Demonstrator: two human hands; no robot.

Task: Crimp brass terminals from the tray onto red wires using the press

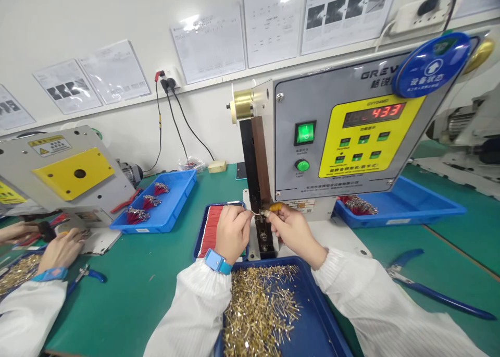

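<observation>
My left hand (233, 233) pinches a thin, pale-tipped wire (254, 212) above a blue tray of red wires (211, 231). My right hand (292, 233) pinches a small yellow-gold piece (275, 207) against the wire's tip, so they appear to touch. Both hands are just in front of the crimping head (264, 237) of a benchtop machine, whose grey panel (344, 130) reads 433 in red. Below my wrists lies a dark blue tray (316, 289) heaped with loose brass terminals (260, 310). A blue wrist strap (214, 261) circles my left wrist.
Blue-handled pliers (437, 294) lie on the green bench at right. Blue trays hold bundled wires on both sides of the machine. At left, a co-worker's hand (60, 250) works near another machine (66, 169) and a tray of brass terminals. Cables and papers line the wall.
</observation>
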